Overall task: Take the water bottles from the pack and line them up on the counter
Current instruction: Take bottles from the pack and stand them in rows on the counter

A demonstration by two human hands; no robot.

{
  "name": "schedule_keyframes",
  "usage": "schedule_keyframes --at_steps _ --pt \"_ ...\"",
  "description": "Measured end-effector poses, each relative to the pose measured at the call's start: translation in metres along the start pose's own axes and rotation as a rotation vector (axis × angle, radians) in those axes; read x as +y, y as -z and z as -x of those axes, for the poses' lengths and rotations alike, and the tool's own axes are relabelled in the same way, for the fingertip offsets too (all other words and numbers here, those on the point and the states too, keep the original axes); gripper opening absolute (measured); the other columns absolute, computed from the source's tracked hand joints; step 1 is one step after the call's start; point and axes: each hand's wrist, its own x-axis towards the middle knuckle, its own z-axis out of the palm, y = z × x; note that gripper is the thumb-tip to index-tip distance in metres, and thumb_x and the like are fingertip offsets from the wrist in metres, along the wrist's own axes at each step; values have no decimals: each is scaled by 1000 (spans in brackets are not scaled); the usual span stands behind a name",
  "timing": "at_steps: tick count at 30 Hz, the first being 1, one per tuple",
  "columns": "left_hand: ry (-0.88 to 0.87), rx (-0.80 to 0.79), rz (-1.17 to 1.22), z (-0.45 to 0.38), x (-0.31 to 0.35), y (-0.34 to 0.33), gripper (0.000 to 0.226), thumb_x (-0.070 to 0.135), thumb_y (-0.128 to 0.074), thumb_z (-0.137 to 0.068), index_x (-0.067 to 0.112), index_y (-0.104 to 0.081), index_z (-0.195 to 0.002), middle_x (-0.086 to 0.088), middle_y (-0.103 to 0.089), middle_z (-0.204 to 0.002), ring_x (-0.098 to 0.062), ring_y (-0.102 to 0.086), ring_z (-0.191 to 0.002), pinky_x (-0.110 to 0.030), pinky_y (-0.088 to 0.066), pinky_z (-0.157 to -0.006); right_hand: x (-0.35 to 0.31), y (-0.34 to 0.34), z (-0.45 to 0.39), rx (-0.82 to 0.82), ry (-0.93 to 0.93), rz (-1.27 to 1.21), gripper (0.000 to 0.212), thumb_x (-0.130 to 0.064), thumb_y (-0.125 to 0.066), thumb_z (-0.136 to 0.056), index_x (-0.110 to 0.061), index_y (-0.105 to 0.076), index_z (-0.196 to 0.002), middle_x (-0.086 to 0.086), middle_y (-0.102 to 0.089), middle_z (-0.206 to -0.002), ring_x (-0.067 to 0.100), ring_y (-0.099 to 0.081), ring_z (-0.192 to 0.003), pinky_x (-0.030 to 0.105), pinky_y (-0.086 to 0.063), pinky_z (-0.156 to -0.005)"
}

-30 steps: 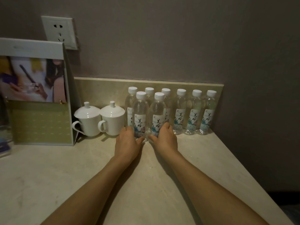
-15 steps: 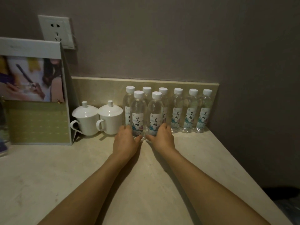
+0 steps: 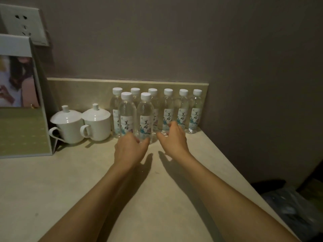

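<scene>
Both hands are stretched forward over the counter point(image 3: 73, 186) toward twelve o'clock. By the left hand point(image 3: 130, 148) the base of the front left bottle point(image 3: 127, 117) is touched, with fingers loosely curved around its foot; whether it is truly gripped cannot be told. The right hand point(image 3: 173, 137) is held relaxed and released, fingers spread, just in front of the back row point(image 3: 168, 110), near the fourth bottle from the left, with nothing grasped.

Eight bottles are seen upright: six along the backsplash point(image 3: 78, 91), two in front, the front right bottle point(image 3: 145, 117) touching its neighbour. Judged from this, lining up is nearly done; the front pair should be nudged low at the base, squarely and slowly, so none is tipped. At ten o'clock two lidded cups point(image 3: 82, 123) are set just beside the bottles, and contact with them should be avoided.
</scene>
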Motion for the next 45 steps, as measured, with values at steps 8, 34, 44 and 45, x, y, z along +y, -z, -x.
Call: schedule_keyframes --at_steps 8,34,44,45 --pt "-150 -83 228 50 103 -42 41 42 -58 -90 7 -62 -70 -12 -67 -66 -28 -69 -68 -49 -58 -72 58 90 15 148 35 -110 28 -33 -60 -90 -16 -59 -112 4 -66 -103 22 -62 -97 33 -48 -78" --pt "-365 -576 115 197 399 -429 27 43 -52 -93 21 -63 -82 -4 -69 -84 -26 -67 -83 -41 -57 -79 470 396 28 548 -273 -120 10 -20 -57 -92 -25 -59 -84 -8 -60 -68 5 -57 -64 12 -36 -50" --pt "-247 -778 25 158 411 -601 31 35 -51 -96 17 -61 -74 -6 -64 -75 -22 -61 -68 -33 -51 -63 601 402 -63 388 -511 -104 15 -17 -56 -93 -25 -56 -81 -3 -61 -72 13 -59 -66 27 -46 -58" --pt "-222 -787 20 156 407 -615 31 33 -51 -97 18 -59 -71 -5 -62 -72 -19 -58 -63 -31 -47 -59 612 401 -70 354 -540 -99 17 -17 -56 -93 -26 -55 -79 -3 -61 -73 15 -60 -68 30 -49 -60"
